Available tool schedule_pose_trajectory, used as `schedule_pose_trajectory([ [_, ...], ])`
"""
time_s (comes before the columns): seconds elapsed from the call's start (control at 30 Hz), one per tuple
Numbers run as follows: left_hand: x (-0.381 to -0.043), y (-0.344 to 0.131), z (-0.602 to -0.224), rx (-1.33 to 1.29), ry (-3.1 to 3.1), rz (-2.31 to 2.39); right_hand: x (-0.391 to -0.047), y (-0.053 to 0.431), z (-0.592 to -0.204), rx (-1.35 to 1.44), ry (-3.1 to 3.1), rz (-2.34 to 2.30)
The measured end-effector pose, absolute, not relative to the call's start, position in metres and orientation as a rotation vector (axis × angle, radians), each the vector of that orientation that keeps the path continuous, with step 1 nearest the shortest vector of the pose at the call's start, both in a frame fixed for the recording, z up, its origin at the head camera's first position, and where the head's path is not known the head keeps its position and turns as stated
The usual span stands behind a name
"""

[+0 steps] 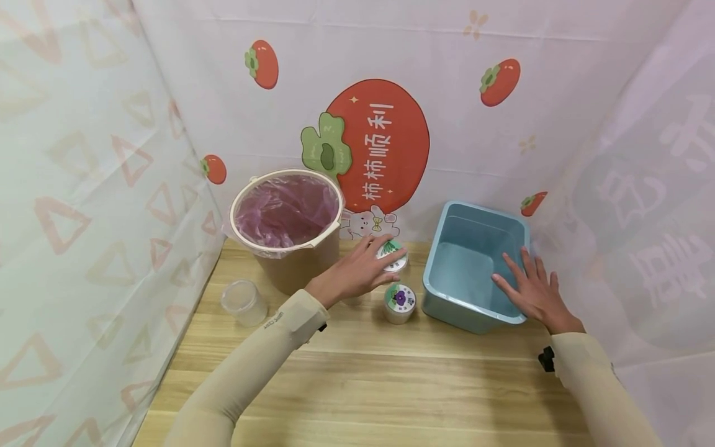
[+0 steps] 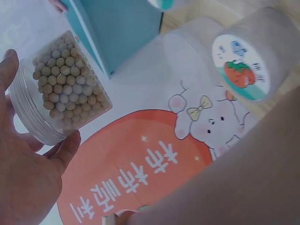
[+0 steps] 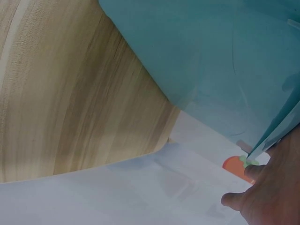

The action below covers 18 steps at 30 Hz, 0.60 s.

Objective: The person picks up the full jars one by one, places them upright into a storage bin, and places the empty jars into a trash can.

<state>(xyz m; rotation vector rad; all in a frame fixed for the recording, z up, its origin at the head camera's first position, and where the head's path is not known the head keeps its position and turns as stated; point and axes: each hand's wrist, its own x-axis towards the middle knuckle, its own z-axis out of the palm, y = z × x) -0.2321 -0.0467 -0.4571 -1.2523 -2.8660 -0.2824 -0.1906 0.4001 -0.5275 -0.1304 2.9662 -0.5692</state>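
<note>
My left hand [image 1: 354,270] grips a clear round jar [image 2: 72,86] full of small beige beads, held off the table in the left wrist view. From the head view its lid shows a green plant picture. Just below that hand stands a jar with a purple flower lid [image 1: 400,299]. The left wrist view also shows a jar with a persimmon label [image 2: 241,70]. At the right side of a blue plastic bin [image 1: 447,298], my right hand [image 1: 533,295] rests with fingers spread over the rim. No contents show inside the bin.
A beige bucket [image 1: 326,248] lined with a pink plastic bag stands at the back left. Left of it sits a translucent jar [image 1: 244,304] on the wooden table [image 1: 357,385]. Printed cloth walls [image 1: 447,37] enclose the back and sides.
</note>
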Motion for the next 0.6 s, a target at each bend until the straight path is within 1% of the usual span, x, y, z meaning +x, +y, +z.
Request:
schedule_pose_trajectory([
  [0.27, -0.245, -0.024, -0.445, -1.268, -2.889, -0.298, -0.192, 0.4, -0.527, -0.129, 2.966, -0.573],
  [0.6, -0.254, 0.007, -0.433, -1.324, -2.835, -0.294, -0.192, 0.4, -0.529, -0.121, 2.973, -0.585],
])
